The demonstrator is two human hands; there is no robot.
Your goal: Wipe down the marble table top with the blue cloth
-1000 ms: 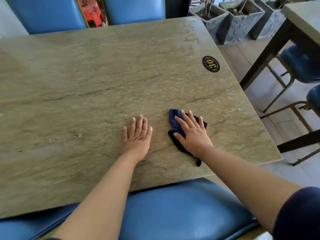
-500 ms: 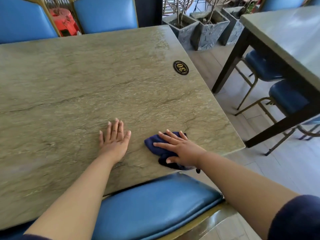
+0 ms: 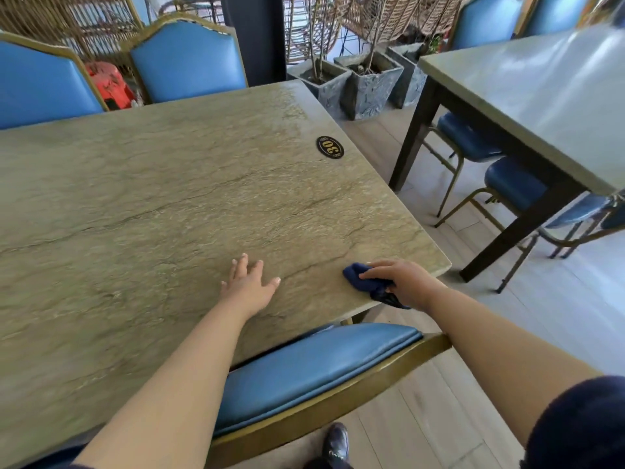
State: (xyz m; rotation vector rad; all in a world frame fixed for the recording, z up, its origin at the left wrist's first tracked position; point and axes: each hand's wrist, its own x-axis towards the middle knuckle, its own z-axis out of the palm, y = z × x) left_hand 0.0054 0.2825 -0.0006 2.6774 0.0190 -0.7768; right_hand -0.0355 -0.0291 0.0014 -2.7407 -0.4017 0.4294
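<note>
Dining room with blue chairs, planters and wicker

A pale plank floor (image 3: 436, 421) is seen at right, where a second table (image 3: 541, 106) on dark legs is flanked by blue-seated chairs (image 3: 514, 184). Two blue chair backs (image 3: 187, 59) are set at the far side, grey stone planters (image 3: 368, 84) beyond, wicker furniture (image 3: 389, 15) behind.

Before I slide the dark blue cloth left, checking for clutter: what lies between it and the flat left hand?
Head view: only bare marble table top between blue cloth and left hand.
</note>
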